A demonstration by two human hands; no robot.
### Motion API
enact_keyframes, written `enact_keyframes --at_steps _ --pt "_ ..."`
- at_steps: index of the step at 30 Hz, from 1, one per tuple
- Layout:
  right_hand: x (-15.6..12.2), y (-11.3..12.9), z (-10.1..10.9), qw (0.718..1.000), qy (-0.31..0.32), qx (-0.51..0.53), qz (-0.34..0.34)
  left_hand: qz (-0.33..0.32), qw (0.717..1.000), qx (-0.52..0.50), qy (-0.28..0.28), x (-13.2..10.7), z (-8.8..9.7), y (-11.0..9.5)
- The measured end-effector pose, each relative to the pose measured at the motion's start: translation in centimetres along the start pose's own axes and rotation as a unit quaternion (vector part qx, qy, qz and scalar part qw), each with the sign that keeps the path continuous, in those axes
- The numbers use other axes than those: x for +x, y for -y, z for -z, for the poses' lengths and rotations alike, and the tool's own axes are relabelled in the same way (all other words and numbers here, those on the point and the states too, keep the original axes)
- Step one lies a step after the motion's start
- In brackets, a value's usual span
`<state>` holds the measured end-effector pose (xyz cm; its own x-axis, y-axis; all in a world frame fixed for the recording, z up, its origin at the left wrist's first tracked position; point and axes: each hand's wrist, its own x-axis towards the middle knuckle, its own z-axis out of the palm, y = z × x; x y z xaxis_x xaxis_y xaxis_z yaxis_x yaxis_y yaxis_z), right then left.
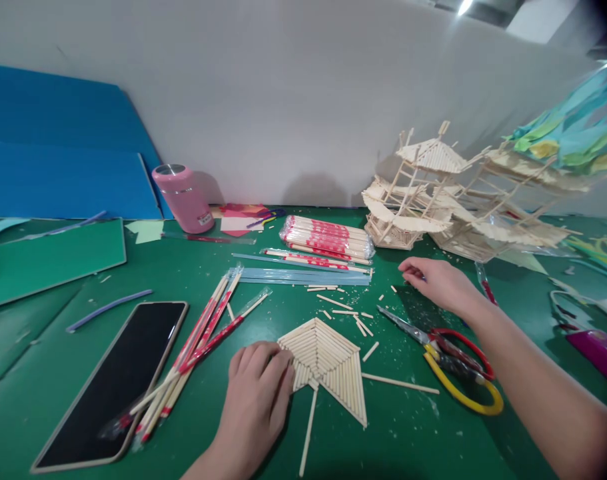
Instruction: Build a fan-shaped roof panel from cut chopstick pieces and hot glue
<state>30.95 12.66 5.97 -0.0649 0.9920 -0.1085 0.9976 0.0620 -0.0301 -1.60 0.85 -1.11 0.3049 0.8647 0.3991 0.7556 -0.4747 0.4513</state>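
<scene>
My left hand point(257, 387) lies flat with fingers stretched, pressing the left edge of a fan-shaped panel of glued wooden sticks point(328, 363) on the green table point(408, 440). My right hand point(436, 281) reaches forward to the right, fingers curled down onto the table near small cut stick pieces point(343, 307); a bit of red shows under its fingertips, too small to name. Red and yellow handled scissors point(450, 357) lie just below that hand, and a long loose stick point(400, 383) lies beside the panel.
A phone point(118, 380) lies at the left beside wrapped chopsticks point(198, 340). A chopstick bundle point(328, 238) and blue strips point(298, 275) sit mid-table. A pink bottle point(182, 198), blue boards point(58, 153) and a stick-built pavilion model point(443, 193) stand at the back.
</scene>
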Motion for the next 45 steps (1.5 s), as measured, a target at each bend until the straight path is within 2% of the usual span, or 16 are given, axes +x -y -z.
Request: enact_keyframes --at_steps 6,11,15,19,22,32,39,45 --pt "0.2 0.1 -1.0 0.999 0.024 -0.022 0.016 0.003 1.0 0.002 0.009 0.0 0.0 0.0" --pt "0.5 1.0 -1.4 0.998 0.018 -0.05 0.043 0.003 1.0 0.004 0.009 0.1 0.0 0.0" --pt "0.5 2.6 -1.5 0.994 0.015 -0.066 0.082 -0.002 1.0 0.006 0.01 0.2 0.1 -0.1" --pt "0.2 5.0 -1.7 0.986 0.044 -0.054 0.149 0.004 1.0 0.007 0.004 0.1 0.2 -0.3" --pt "0.2 5.9 -1.7 0.982 0.068 -0.063 0.163 0.008 1.0 0.006 0.009 0.1 0.2 -0.3" --pt "0.2 4.1 -0.6 0.981 0.106 -0.121 0.107 0.002 1.0 0.003 0.015 0.2 0.5 -0.3" --pt "0.1 4.3 -1.3 0.981 0.103 -0.096 0.13 0.004 1.0 0.014 0.019 0.0 0.5 -0.4" --pt "-1.1 6.1 -1.4 0.979 0.076 -0.03 0.185 0.008 1.0 0.017 0.022 0.2 0.5 -0.4"
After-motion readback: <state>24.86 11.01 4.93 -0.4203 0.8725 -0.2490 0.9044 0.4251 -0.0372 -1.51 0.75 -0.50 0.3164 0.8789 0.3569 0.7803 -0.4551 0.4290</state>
